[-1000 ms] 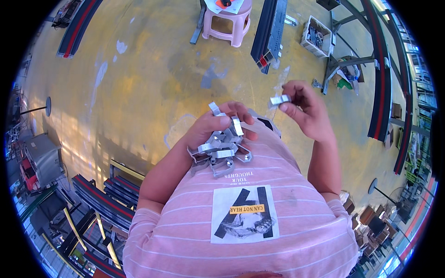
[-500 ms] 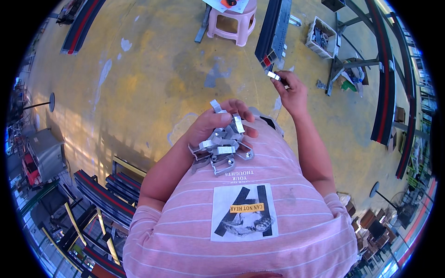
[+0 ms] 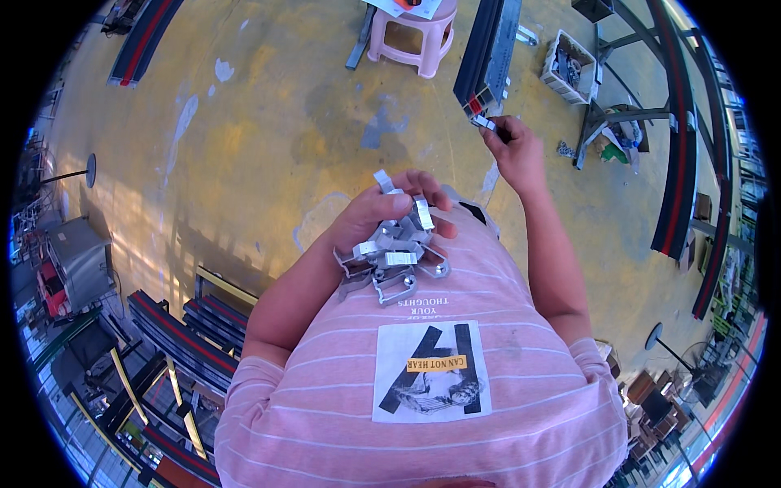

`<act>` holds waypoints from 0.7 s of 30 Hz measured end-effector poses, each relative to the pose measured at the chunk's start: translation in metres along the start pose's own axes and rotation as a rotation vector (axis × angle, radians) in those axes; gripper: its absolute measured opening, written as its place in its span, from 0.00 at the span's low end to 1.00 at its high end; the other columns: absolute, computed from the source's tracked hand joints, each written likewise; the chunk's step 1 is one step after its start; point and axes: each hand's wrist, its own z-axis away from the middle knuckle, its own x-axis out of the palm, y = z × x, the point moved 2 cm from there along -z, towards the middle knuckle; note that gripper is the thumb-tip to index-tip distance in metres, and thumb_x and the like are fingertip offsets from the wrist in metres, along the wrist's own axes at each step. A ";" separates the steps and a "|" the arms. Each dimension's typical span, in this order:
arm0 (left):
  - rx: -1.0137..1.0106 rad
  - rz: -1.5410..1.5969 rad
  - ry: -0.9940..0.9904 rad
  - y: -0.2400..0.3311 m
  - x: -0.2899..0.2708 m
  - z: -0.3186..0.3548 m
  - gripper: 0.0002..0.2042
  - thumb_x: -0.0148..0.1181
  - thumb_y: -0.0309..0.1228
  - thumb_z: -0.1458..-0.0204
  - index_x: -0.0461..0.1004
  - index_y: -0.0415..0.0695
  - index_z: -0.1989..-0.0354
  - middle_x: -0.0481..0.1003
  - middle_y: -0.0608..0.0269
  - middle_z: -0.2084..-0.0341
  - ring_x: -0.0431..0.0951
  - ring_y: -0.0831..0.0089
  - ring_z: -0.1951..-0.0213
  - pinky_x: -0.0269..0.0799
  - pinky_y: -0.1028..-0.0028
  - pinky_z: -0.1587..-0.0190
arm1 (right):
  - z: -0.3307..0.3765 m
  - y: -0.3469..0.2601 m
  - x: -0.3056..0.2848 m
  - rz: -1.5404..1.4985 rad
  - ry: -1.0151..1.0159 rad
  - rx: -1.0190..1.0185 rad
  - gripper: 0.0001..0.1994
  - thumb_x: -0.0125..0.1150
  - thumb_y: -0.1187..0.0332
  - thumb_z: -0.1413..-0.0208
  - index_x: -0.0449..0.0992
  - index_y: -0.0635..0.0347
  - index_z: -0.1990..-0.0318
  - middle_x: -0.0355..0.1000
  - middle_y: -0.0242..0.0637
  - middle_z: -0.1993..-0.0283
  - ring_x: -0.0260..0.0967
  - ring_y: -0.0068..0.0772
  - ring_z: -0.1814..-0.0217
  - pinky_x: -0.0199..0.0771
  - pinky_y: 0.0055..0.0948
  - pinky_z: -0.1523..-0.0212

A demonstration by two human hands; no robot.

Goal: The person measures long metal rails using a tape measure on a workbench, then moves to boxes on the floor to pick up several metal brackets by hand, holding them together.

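Right hand [image 3: 514, 148] farther out, bracket [image 3: 483, 123] seemingly at profile [image 3: 486, 57] end

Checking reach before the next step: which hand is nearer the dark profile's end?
Right. The right hand holds a small metal bracket at the dark profile's end; the left hand clutches a bunch of metal brackets against the shirt.

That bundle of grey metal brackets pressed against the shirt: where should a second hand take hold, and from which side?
Judging by the pose, come from the lower right. The left hand covers the bundle of grey metal brackets from the top and left, while looped ends stick out bare at the bottom and right. Pinching one loop there looks easiest. The right hand already holds a small metal piece.
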 end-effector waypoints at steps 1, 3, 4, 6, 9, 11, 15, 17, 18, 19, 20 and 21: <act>0.000 -0.003 -0.002 0.000 0.000 0.000 0.23 0.63 0.37 0.45 0.68 0.42 0.42 0.69 0.46 0.48 0.77 0.46 0.47 0.84 0.47 0.56 | -0.004 0.000 -0.001 -0.016 -0.007 0.023 0.11 0.68 0.67 0.45 0.80 0.63 0.59 0.77 0.44 0.70 0.74 0.35 0.71 0.73 0.32 0.66; -0.002 -0.012 0.002 0.000 0.000 0.000 0.24 0.63 0.37 0.45 0.68 0.43 0.42 0.69 0.46 0.48 0.77 0.46 0.47 0.84 0.48 0.57 | -0.012 0.005 -0.001 -0.099 -0.020 0.093 0.12 0.68 0.66 0.45 0.79 0.64 0.58 0.76 0.42 0.71 0.73 0.31 0.72 0.72 0.31 0.66; -0.005 -0.018 0.002 0.000 0.000 0.000 0.24 0.63 0.37 0.45 0.68 0.43 0.42 0.69 0.46 0.48 0.77 0.46 0.47 0.84 0.48 0.57 | -0.016 0.010 0.000 -0.166 -0.024 0.140 0.13 0.68 0.65 0.44 0.79 0.64 0.57 0.75 0.39 0.72 0.71 0.27 0.72 0.71 0.29 0.67; -0.010 -0.022 0.007 0.000 0.000 0.000 0.24 0.64 0.38 0.45 0.68 0.44 0.42 0.69 0.47 0.48 0.77 0.46 0.47 0.83 0.48 0.56 | -0.024 0.010 -0.001 -0.173 0.017 0.163 0.14 0.68 0.64 0.44 0.78 0.65 0.57 0.74 0.36 0.73 0.70 0.25 0.71 0.71 0.29 0.67; -0.004 -0.070 0.013 0.000 -0.001 0.000 0.24 0.64 0.38 0.46 0.68 0.45 0.42 0.69 0.48 0.49 0.77 0.46 0.47 0.82 0.47 0.54 | -0.031 0.005 0.003 -0.013 0.150 0.081 0.16 0.69 0.64 0.44 0.77 0.65 0.55 0.75 0.38 0.71 0.71 0.27 0.70 0.73 0.32 0.64; -0.006 -0.090 0.015 0.001 0.001 0.000 0.24 0.64 0.39 0.46 0.68 0.45 0.42 0.69 0.48 0.49 0.77 0.46 0.47 0.81 0.46 0.52 | -0.029 0.015 0.014 0.066 0.233 0.009 0.17 0.69 0.64 0.45 0.75 0.65 0.53 0.75 0.39 0.70 0.73 0.30 0.68 0.74 0.33 0.63; -0.003 -0.073 0.023 0.001 0.001 0.001 0.25 0.64 0.40 0.46 0.67 0.46 0.42 0.69 0.48 0.48 0.77 0.46 0.47 0.81 0.45 0.52 | -0.022 -0.001 0.011 -0.149 0.233 0.133 0.31 0.71 0.68 0.50 0.63 0.63 0.39 0.73 0.47 0.50 0.76 0.42 0.55 0.76 0.36 0.54; -0.004 -0.075 0.025 0.001 0.003 0.000 0.25 0.64 0.40 0.46 0.67 0.46 0.42 0.69 0.48 0.48 0.77 0.47 0.47 0.80 0.45 0.52 | -0.033 -0.002 0.007 0.095 0.355 -0.186 0.37 0.71 0.67 0.53 0.59 0.58 0.36 0.71 0.47 0.45 0.71 0.48 0.45 0.70 0.40 0.45; -0.008 -0.076 0.033 0.000 0.004 0.000 0.25 0.64 0.40 0.46 0.67 0.46 0.42 0.69 0.48 0.48 0.77 0.47 0.47 0.80 0.44 0.52 | -0.039 -0.001 0.006 0.220 0.413 -0.340 0.39 0.70 0.66 0.55 0.57 0.56 0.34 0.70 0.47 0.42 0.68 0.51 0.40 0.67 0.42 0.40; -0.014 -0.078 0.037 0.000 0.004 -0.001 0.25 0.64 0.40 0.46 0.67 0.46 0.42 0.69 0.48 0.48 0.77 0.47 0.47 0.80 0.44 0.52 | -0.047 0.003 0.006 0.129 0.315 -0.320 0.40 0.70 0.67 0.56 0.57 0.55 0.33 0.69 0.47 0.41 0.65 0.52 0.37 0.65 0.43 0.38; -0.017 -0.078 0.035 -0.001 0.005 -0.002 0.24 0.64 0.40 0.46 0.67 0.46 0.43 0.70 0.48 0.48 0.77 0.47 0.47 0.80 0.44 0.52 | -0.055 0.006 0.005 0.037 0.217 -0.300 0.41 0.70 0.68 0.58 0.57 0.55 0.33 0.69 0.47 0.40 0.62 0.52 0.35 0.62 0.44 0.36; -0.021 -0.081 0.033 -0.001 0.006 -0.002 0.24 0.64 0.40 0.46 0.67 0.46 0.43 0.70 0.48 0.48 0.77 0.47 0.47 0.80 0.44 0.52 | -0.065 0.009 0.005 -0.056 0.121 -0.281 0.42 0.70 0.69 0.59 0.56 0.54 0.32 0.68 0.47 0.40 0.60 0.52 0.32 0.59 0.45 0.33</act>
